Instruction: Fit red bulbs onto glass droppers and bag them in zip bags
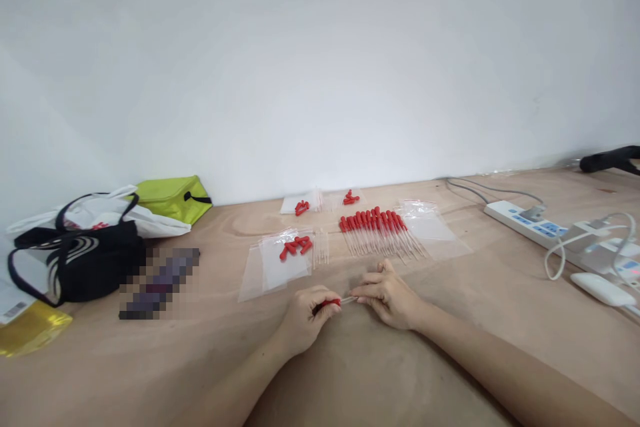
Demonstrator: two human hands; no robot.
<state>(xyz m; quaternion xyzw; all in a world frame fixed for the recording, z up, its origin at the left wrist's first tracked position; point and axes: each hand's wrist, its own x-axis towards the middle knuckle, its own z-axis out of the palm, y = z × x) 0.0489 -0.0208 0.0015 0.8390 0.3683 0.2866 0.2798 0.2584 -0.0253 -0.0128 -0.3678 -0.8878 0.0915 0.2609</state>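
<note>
Head view: red bulb (335, 303) sits clamped between left fingers (324, 294), thin tube (349, 299) between right fingers (369, 290).

A red dropper bulb (332, 303), partly covered, is held nearly level, a slim clear pipette tube (346, 300) running right from its end; both are well forward of the wooden table (500, 307)'s rear edge.

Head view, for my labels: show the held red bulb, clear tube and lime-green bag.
Held red bulb (336, 303): head view, exposed part.
Clear tube (347, 300): head view, exposed stretch.
Lime-green bag (170, 192): head view, visible panel.
</note>
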